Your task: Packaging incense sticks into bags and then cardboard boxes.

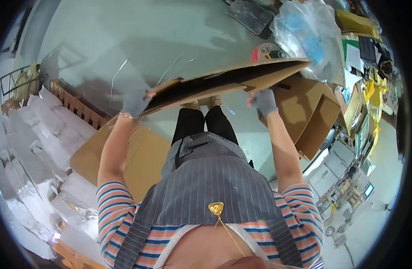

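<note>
Between my two hands hangs a brown cardboard box (206, 93), partly flattened, its long dark opening turned up toward me. My left hand (136, 104), in a grey glove with bare fingertips, is closed on its left end. My right hand (263, 101), gloved the same way, grips the near edge toward the right. Below my left forearm lies a stack of flat cardboard (145, 154). An opened cardboard box (304, 107) stands just right of my right hand.
White wrapped bundles (49, 121) are piled at the left beside a wooden pallet (78, 105). Loose strapping (118, 74) lies on the floor ahead. A clear plastic bag (307, 33) with blue contents, a tape roll (265, 51) and a cluttered bench (363, 67) are at the right.
</note>
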Available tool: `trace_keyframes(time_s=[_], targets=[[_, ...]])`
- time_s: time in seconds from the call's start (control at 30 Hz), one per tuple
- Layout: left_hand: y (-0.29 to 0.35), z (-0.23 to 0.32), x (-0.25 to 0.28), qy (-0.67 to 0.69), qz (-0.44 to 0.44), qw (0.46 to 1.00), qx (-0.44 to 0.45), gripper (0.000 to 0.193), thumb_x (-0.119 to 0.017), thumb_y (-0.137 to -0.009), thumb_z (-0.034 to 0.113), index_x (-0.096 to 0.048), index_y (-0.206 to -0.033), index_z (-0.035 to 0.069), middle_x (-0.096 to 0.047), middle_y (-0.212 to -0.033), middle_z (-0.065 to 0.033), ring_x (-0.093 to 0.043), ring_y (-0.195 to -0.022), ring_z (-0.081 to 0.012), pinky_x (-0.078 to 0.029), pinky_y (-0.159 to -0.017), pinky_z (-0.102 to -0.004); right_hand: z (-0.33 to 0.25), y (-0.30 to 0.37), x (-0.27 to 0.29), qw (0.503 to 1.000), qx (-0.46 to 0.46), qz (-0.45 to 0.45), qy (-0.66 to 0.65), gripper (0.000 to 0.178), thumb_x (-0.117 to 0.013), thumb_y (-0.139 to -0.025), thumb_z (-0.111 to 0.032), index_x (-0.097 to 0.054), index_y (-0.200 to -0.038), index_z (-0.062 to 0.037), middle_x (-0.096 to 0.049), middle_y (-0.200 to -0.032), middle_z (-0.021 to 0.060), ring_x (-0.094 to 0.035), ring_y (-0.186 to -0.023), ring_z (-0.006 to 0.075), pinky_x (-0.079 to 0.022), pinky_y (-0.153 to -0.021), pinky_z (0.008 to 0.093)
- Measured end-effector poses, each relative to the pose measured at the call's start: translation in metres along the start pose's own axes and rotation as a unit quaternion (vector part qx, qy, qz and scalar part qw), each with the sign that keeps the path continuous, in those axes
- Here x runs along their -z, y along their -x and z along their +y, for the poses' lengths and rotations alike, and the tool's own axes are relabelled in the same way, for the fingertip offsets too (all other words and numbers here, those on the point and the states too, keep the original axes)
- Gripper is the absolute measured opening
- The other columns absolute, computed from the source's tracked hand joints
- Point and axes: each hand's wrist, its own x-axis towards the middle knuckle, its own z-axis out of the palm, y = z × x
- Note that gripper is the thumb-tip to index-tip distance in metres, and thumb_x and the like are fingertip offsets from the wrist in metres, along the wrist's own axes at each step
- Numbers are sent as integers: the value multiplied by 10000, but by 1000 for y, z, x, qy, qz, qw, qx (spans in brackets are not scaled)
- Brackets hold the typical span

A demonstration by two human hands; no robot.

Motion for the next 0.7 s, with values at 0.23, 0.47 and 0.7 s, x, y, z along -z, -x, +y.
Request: trace_keyframes(time_s=[0.23, 0.47, 0.7], targets=[[-114, -29, 46, 21, 126, 986, 104, 355, -516, -867, 403, -702, -938, 110, -664, -939, -181, -623, -858, -398, -498, -737, -445, -41, 108, 33, 960, -274, -10, -52, 197, -519, -792, -129, -616, -741, 35, -611, -555, 118, -627, -515, 188, -514, -541, 337], [-150, 25, 30, 137, 257, 936, 197, 454, -516, -879, 391, -661, -895, -39, -659, -901, -233, -618, -831, -427, -476, -730, -478, -10, 152, 48, 919, -289, -121, 240, 346, -513, -839, -189, -568, -1153, -53, -624, -1043, 237, -593, -1015, 371, -471, -851, 444], [-156, 24, -6, 297, 106, 935, 163, 426, -436, -958, 331, -660, -1008, -28, -687, -894, -130, -648, -812, -254, -505, -717, -377, 15, 20, 75, 958, -253, 126, 46, 513, -599, -764, -234, -495, -1211, -4, -595, -1131, 259, -574, -1079, 368, -463, -916, 416]])
